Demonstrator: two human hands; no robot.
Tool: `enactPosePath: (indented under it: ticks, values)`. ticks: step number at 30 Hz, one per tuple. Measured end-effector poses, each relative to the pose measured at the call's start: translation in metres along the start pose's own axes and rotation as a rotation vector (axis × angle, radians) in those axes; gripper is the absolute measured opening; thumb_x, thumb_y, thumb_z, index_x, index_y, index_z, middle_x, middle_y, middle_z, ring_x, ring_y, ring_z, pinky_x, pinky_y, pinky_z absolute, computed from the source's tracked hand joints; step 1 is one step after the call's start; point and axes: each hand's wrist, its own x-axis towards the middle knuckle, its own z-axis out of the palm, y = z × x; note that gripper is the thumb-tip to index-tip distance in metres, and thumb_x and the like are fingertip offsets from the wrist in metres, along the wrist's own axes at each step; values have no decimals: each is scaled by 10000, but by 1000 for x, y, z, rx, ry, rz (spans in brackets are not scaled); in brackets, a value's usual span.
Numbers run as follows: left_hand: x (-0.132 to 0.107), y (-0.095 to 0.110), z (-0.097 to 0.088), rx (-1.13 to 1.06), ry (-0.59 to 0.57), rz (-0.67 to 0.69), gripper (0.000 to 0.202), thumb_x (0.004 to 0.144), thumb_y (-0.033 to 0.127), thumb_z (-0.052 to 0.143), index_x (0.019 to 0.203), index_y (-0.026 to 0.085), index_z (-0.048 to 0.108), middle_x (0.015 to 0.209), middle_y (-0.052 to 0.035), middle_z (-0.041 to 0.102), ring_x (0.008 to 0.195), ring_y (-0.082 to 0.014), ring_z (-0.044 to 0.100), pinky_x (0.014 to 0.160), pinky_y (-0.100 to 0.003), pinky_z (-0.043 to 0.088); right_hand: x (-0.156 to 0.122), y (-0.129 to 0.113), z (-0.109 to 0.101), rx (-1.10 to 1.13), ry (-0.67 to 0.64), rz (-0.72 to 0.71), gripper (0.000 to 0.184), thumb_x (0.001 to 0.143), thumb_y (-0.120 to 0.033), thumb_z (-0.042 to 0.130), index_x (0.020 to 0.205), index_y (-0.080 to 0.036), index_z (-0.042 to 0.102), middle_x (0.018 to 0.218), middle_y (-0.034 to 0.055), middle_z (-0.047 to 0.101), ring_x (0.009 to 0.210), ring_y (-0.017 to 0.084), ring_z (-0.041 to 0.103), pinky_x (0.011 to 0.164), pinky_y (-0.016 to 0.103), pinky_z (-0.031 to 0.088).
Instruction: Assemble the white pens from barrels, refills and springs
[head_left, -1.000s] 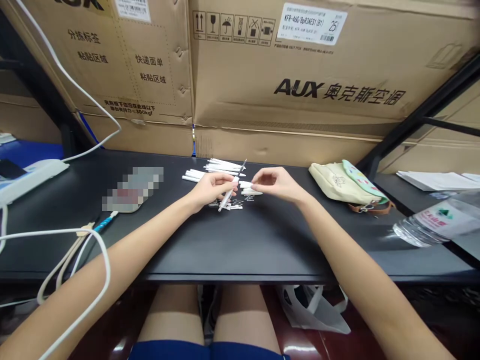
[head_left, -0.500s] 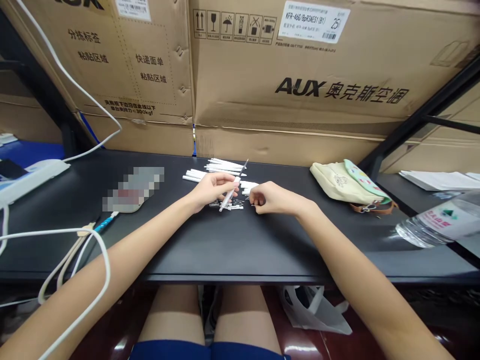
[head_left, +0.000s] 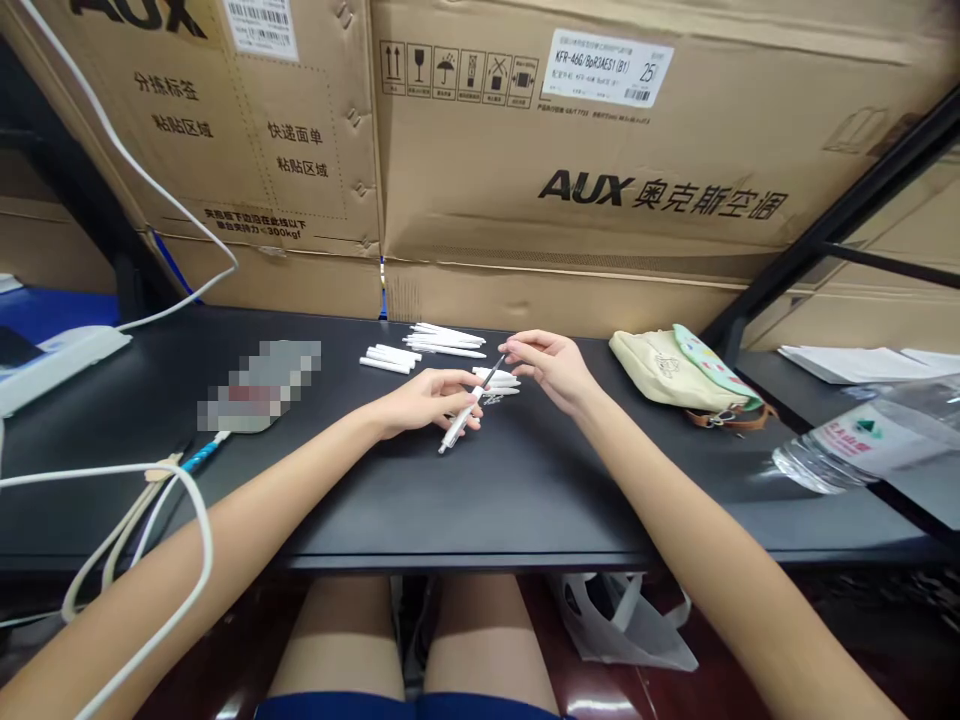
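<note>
My left hand (head_left: 427, 400) is shut on a white pen (head_left: 463, 418), whose white tip points down toward me. A thin dark rod, perhaps a refill, sticks out of the pen's far end (head_left: 495, 368). My right hand (head_left: 547, 365) reaches across from the right, its thumb and fingertips at that thin end. Whether they grip it is hard to see. Behind the hands lie white plastic pen barrels (head_left: 442, 340) and shorter white pieces (head_left: 388, 358). White pen parts (head_left: 496, 384) lie just below my right fingers, with small metal bits (head_left: 492, 399) beside them.
All this lies on a black table (head_left: 525, 500). On it are a pixelated flat object (head_left: 259, 385), a power strip (head_left: 60, 365), a beige pouch (head_left: 675, 372) and a water bottle (head_left: 847, 445). Large cardboard AUX boxes (head_left: 577, 150) stand along the back.
My right hand has moved from beside the white parts up to the pen's thin far end. My left hand has drawn the pen slightly toward me.
</note>
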Motion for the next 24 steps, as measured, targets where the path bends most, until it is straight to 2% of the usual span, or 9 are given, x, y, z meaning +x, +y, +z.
enactPosePath:
  ticks: [7, 18, 24]
  values:
    - [0, -1, 0, -14, -7, 8, 452, 754, 425, 677, 1104, 164, 561, 863, -71, 657, 802, -199, 668, 701, -335, 532, -3, -1, 4, 4, -67, -23, 274, 593, -368, 786, 769, -176, 698, 767, 33, 685, 653, 101, 568, 541, 208, 506]
    - [-1, 1, 0, -14, 9, 5, 453, 746, 428, 683, 1092, 161, 566, 850, -67, 657, 803, -198, 668, 701, -327, 529, -2, 0, 3, 21, -61, -22, 275, 583, -357, 791, 767, -175, 697, 755, 27, 686, 637, 100, 573, 531, 208, 503]
    - [-1, 2, 0, -15, 21, 0, 446, 735, 430, 693, 1072, 159, 583, 838, -69, 660, 793, -202, 671, 684, -328, 536, -5, 3, 6, -19, -171, 35, 326, 570, -354, 802, 804, -158, 688, 754, 41, 698, 637, 124, 624, 538, 215, 495]
